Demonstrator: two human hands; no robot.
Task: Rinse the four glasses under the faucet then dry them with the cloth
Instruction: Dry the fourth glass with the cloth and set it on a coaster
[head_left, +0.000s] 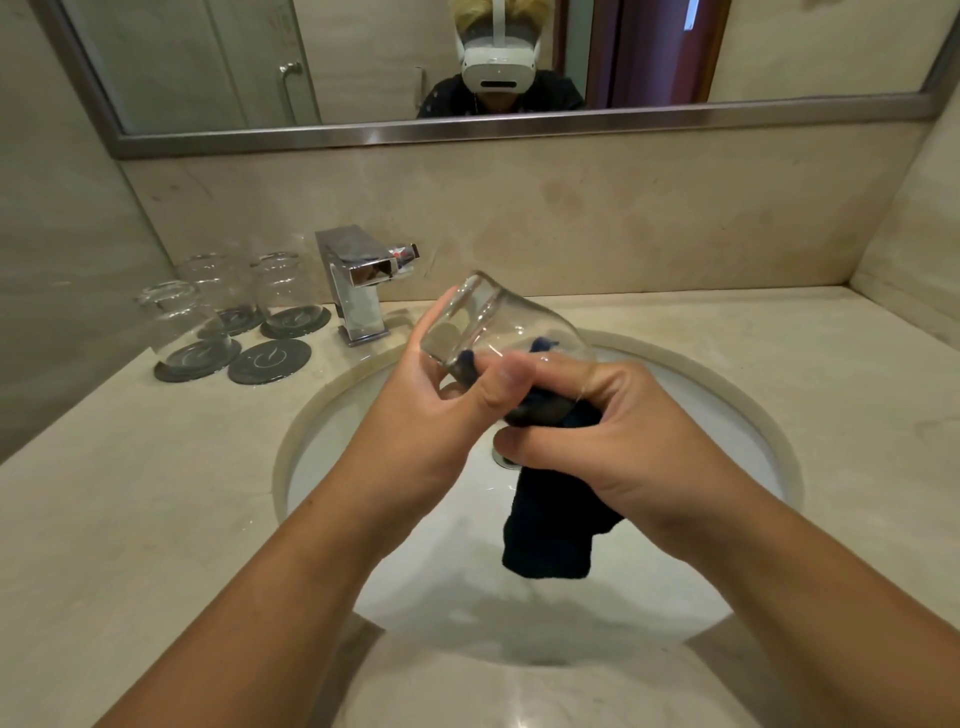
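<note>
Over the sink, my left hand (441, 405) grips a clear glass (488, 322) that is tilted with its base up and to the left. A dark blue cloth (550, 525) is stuffed into the glass's mouth, and the rest hangs down below my hands. My right hand (587, 415) pinches the cloth at the rim, thumb underneath. Three more clear glasses stand upside down on dark round coasters at the back left: one in front (179, 322), one behind it (218, 286), one nearer the faucet (283, 286).
A chrome faucet (358, 280) stands left of the white round sink (322, 447), and no water runs from it. One dark coaster (269, 361) bears no glass. The beige stone counter (810, 374) stretches to the right. A mirror hangs above the backsplash.
</note>
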